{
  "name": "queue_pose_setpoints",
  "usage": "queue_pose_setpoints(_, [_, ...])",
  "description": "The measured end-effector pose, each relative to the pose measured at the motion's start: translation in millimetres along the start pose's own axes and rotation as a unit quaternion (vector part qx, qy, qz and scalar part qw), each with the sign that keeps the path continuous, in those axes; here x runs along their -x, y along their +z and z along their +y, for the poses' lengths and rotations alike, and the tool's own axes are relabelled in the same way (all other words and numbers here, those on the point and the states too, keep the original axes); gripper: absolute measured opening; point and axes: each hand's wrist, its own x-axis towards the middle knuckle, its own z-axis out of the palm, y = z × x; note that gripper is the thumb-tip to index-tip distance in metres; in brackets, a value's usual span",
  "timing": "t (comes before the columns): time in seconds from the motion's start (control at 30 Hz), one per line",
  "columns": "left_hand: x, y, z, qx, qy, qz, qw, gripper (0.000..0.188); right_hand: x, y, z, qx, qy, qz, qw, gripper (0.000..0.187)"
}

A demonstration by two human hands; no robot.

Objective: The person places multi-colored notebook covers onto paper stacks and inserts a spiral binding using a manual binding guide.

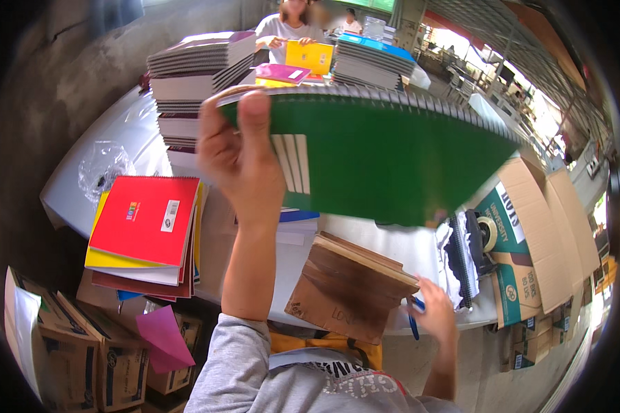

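My left hand (pixel 244 155) is raised and closed on the left end of a green spiral notebook (pixel 386 158). Its wire binding runs along the top, and a white lined label shows near my thumb. Below it, a brown wooden block (pixel 351 282) with handwriting on one face sits at the table's near edge. At that block's right corner is my right hand (pixel 435 310), fingers curled around a slim blue tool (pixel 413 322) whose kind I cannot make out. Red and yellow notebooks (pixel 141 220) lie in a pile to the left.
Tall stacks of purple notebooks (pixel 200 65) and blue notebooks (pixel 372 55) stand at the back. Opposite, a person (pixel 286 31) handles a yellow notebook (pixel 310 56). Tape (pixel 488 234) lies beside an open carton (pixel 530 241) at right. More cartons (pixel 103 365) stand lower left.
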Motion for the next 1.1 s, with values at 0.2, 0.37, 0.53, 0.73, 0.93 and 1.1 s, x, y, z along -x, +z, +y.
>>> queue_pose_setpoints(0.2, [78, -13, 21, -0.139, 0.275, -0.200, 0.930, 0.018, 55, 67, 1, 0.064, 0.098, 0.103, 0.988, 0.064])
queue_pose_setpoints(0.37, [185, -53, 12, -0.250, 0.118, -0.408, 0.870, 0.022, 66, 94, 4, 0.006, 0.045, 0.202, 0.978, 0.049])
queue_pose_setpoints(0.53, [201, -49, 14, -0.221, 0.062, -0.383, 0.895, 0.028, 72, 57, -29, -0.237, 0.072, 0.404, 0.881, 0.039])
queue_pose_setpoints(0.73, [198, -50, 17, -0.225, 0.070, -0.421, 0.876, 0.039, 84, -9, -103, -0.205, -0.056, 0.350, 0.912, 0.040])
queue_pose_setpoints(0.93, [196, -45, 23, -0.244, 0.078, -0.454, 0.853, 0.049, 86, -8, -109, -0.125, -0.042, 0.352, 0.927, 0.040])
queue_pose_setpoints(1.1, [198, -46, 24, -0.247, 0.077, -0.462, 0.849, 0.052, 83, 1, -112, -0.128, -0.040, 0.334, 0.933, 0.041])
